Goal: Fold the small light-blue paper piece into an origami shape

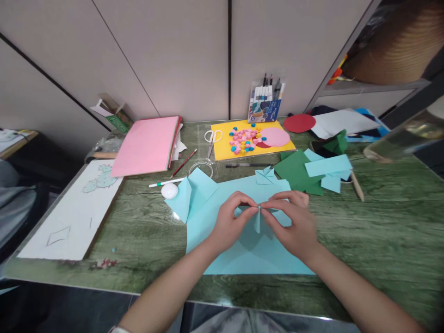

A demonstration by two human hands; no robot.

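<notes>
Between my fingertips is a small folded piece of light blue paper (257, 223), held just above a large light blue sheet (222, 256). My left hand (233, 217) pinches it from the left, thumb and forefinger together. From the right, my right hand (293, 222) pinches the same piece, and the two hands' fingertips meet at its top. Part of the folded paper is hidden behind my fingers. Just beyond my hands, a folded light blue paper shape (265, 175) lies on the sheet's far edge.
Left of the sheet sit a white egg-shaped thing (169, 190) and a pencil (183, 163). Behind are scissors (211, 141), a yellow sheet (222, 152) with several small coloured balls, and a pen box (264, 108). Green paper (298, 171) lies right; a cactus drawing (69, 217) lies left.
</notes>
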